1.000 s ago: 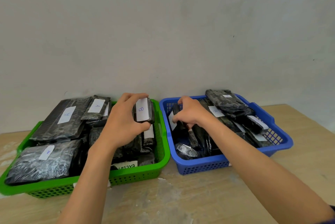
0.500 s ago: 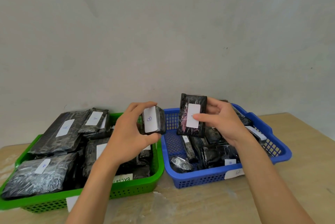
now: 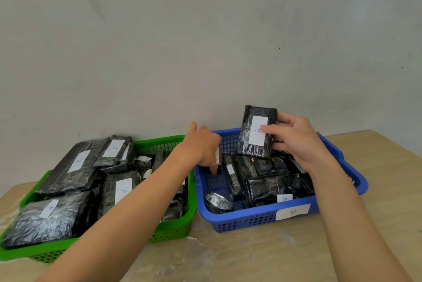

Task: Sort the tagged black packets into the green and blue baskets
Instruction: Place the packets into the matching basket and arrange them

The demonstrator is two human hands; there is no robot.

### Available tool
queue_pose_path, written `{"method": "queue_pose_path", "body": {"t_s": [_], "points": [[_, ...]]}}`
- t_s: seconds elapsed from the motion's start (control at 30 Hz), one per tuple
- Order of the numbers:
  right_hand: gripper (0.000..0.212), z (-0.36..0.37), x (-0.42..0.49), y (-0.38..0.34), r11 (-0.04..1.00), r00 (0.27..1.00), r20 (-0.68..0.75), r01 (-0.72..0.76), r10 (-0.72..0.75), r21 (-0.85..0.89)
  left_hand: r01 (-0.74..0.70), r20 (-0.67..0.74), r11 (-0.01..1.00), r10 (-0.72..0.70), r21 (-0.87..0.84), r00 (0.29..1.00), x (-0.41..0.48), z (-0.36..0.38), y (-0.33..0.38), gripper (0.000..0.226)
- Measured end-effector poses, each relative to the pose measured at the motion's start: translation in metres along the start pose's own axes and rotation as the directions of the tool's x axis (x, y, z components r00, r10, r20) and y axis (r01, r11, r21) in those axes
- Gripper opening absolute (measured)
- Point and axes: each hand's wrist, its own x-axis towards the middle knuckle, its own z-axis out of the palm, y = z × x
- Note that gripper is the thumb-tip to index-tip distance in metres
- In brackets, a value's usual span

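Packet (image 3: 255, 133) tagged A stands upright in my right hand (image 3: 296, 142), above the far part of the blue basket (image 3: 262, 219); my thumb presses its white tag and my fingers (image 3: 279, 144) wrap behind, clamped on it. My left hand (image 3: 202, 147) reaches over the blue basket's far left corner, fingers curled down around a small tagged packet (image 3: 218, 158). The green basket (image 3: 173, 229) sits left on the bench (image 3: 251, 256).
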Motion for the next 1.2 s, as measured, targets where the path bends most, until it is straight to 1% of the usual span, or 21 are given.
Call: {"method": "queue_pose_path", "body": {"t_s": [0.07, 0.13, 0.27, 0.37, 0.4, 0.43, 0.47, 0.5, 0.57, 0.6, 0.63, 0.67, 0.7, 0.77, 0.8, 0.9, 1.0, 1.07, 1.13, 1.2], "points": [[0.029, 0.001, 0.001, 0.0, 1.0, 1.0, 0.003, 0.001, -0.001, 0.0, -0.006, 0.026, 0.997, 0.004, 0.077, 1.0, 0.009, 0.005, 0.001, 0.084], [0.028, 0.001, 0.001, 0.0, 1.0, 1.0, 0.007, 0.001, -0.001, 0.004, -0.008, 0.034, 0.994, 0.004, 0.112, 0.999, 0.015, 0.011, 0.002, 0.082], [0.031, 0.001, 0.002, -0.001, 1.0, 1.0, 0.007, 0.002, -0.002, 0.02, 0.01, 0.052, 0.994, -0.016, 0.107, 0.999, 0.021, 0.02, 0.003, 0.073], [0.031, 0.002, 0.002, -0.002, 0.999, 1.0, -0.004, 0.006, -0.006, 0.036, -0.004, 0.065, 0.997, -0.001, 0.081, 0.998, 0.018, 0.015, 0.003, 0.076], [0.031, 0.003, 0.003, -0.002, 0.999, 1.0, -0.005, 0.008, -0.007, 0.039, -0.004, 0.069, 0.999, 0.001, 0.038, 0.998, 0.015, 0.01, 0.003, 0.08], [0.032, 0.003, 0.002, -0.002, 0.999, 1.0, -0.005, 0.012, -0.012, 0.039, 0.002, 0.058, 0.999, 0.001, -0.038, 0.998, 0.01, 0.004, 0.001, 0.082], [0.033, 0.004, 0.003, -0.003, 0.999, 1.0, -0.009, 0.018, -0.018, 0.039, 0.002, 0.03, 0.991, 0.002, -0.137, 1.0, 0.003, -0.003, -0.002, 0.079], [0.034, 0.005, 0.003, -0.003, 0.999, 1.0, -0.016, 0.025, -0.025, 0.042, -0.014, -0.003, 0.97, 0.014, -0.243, 1.0, -0.006, -0.009, -0.006, 0.07], [0.033, 0.006, 0.003, -0.002, 0.998, 0.999, -0.024, 0.037, -0.036, 0.046, -0.1, -0.022, 0.891, 0.101, -0.444, 0.995, -0.029, -0.017, -0.014, 0.046], [0.032, 0.006, 0.003, -0.002, 0.998, 0.999, -0.025, 0.038, -0.037, 0.046, -0.14, 0.008, 0.836, 0.17, -0.53, 0.985, -0.042, -0.019, -0.016, 0.036], [0.031, 0.007, 0.003, -0.002, 0.998, 0.999, -0.026, 0.036, -0.034, 0.047, -0.168, 0.058, 0.785, 0.251, -0.596, 0.966, -0.056, -0.021, -0.016, 0.032], [0.031, 0.008, 0.003, -0.001, 0.998, 0.999, -0.024, 0.03, -0.029, 0.047, -0.187, 0.114, 0.745, 0.333, -0.64, 0.936, -0.069, -0.022, -0.015, 0.033], [0.03, 0.009, 0.003, -0.001, 0.999, 0.999, -0.021, 0.025, -0.024, 0.045, -0.198, 0.166, 0.729, 0.394, -0.655, 0.904, -0.08, -0.021, -0.012, 0.039], [0.028, 0.013, 0.002, 0.0, 0.999, 1.0, -0.015, 0.02, -0.019, 0.033, -0.243, 0.222, 0.752, 0.458, -0.613, 0.86, -0.091, -0.015, -0.006, 0.052], [0.028, 0.014, 0.002, 0.0, 0.999, 1.0, -0.013, 0.018, -0.018, 0.027, -0.274, 0.218, 0.765, 0.472, -0.583, 0.854, -0.093, -0.012, -0.002, 0.054], [0.03, 0.02, -0.001, -0.001, 1.0, 1.0, 0.007, 0.009, -0.009, 0.01, -0.334, 0.125, 0.774, 0.465, -0.538, 0.876, -0.092, -0.005, 0.004, 0.046], [0.031, 0.023, -0.003, -0.002, 1.0, 1.0, 0.027, 0.006, -0.006, -0.012, -0.363, 0.083, 0.782, 0.463, -0.506, 0.883, -0.088, 0.001, 0.007, 0.036], [0.031, 0.024, -0.004, -0.004, 1.0, 1.0, 0.018, 0.013, -0.013, -0.01, -0.389, -0.013, 0.754, 0.451, -0.529, 0.892, -0.087, 0.003, 0.006, 0.024], [0.029, 0.024, -0.005, -0.006, 0.999, 0.999, -0.025, 0.036, -0.035, 0.017, -0.395, -0.164, 0.712, 0.373, -0.581, 0.913, -0.089, 0.002, 0.0, 0.022], [0.025, 0.024, -0.004, -0.008, 0.996, 0.993, -0.103, 0.056, -0.049, 0.063, -0.371, -0.318, 0.625, 0.201, -0.687, 0.927, -0.095, 0.004, -0.01, 0.023]]}}
